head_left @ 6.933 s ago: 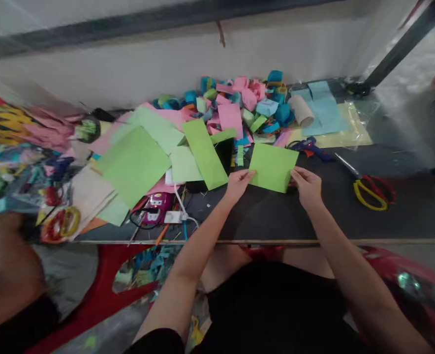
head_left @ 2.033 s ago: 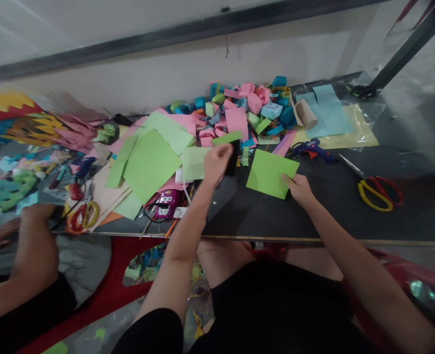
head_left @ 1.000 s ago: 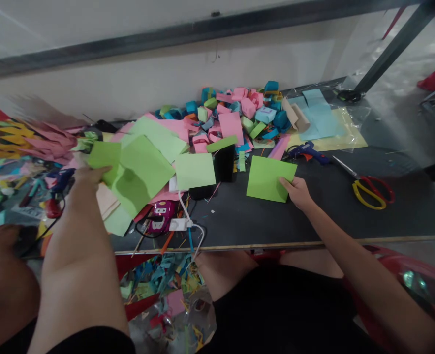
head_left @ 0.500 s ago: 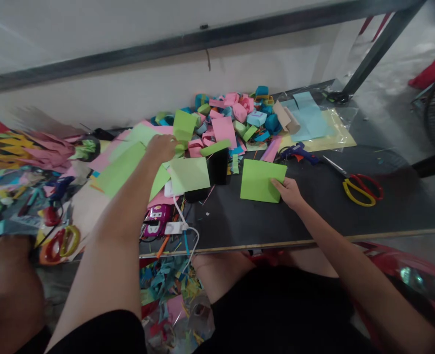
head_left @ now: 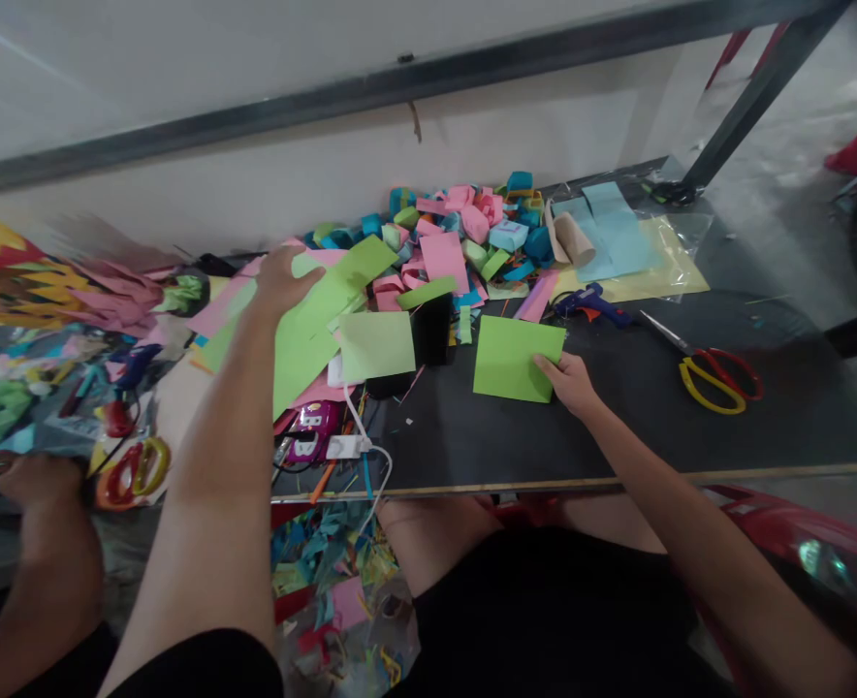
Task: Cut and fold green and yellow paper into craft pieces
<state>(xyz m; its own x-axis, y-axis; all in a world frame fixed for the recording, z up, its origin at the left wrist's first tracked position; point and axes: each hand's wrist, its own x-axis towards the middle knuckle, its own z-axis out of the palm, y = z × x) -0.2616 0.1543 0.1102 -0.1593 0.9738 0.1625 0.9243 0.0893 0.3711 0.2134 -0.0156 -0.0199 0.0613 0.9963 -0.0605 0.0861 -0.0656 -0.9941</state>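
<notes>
My right hand (head_left: 568, 380) pinches the right edge of a bright green paper piece (head_left: 512, 359), thumb on top, above the dark tabletop. My left hand (head_left: 284, 278) reaches to the far left over a stack of green paper sheets (head_left: 312, 325), its thumb spread away from the fingers. The fingertips partly blend into the paper there. A pale green card (head_left: 377, 346) lies on a dark object to the right of that stack. Beyond it is a heap of folded pink, blue and green paper pieces (head_left: 464, 233).
Scissors with red and yellow handles (head_left: 719, 378) and a blue glue gun (head_left: 592, 302) lie to the right. A purple power strip (head_left: 312, 431) with a white cable sits near the front edge. A co-worker's hand (head_left: 40, 480) is at left by other scissors (head_left: 138, 470).
My left hand has moved left, off the small green piece by the heap and onto the sheets. A green sheet there now lies farther right. My right hand stays put with its paper.
</notes>
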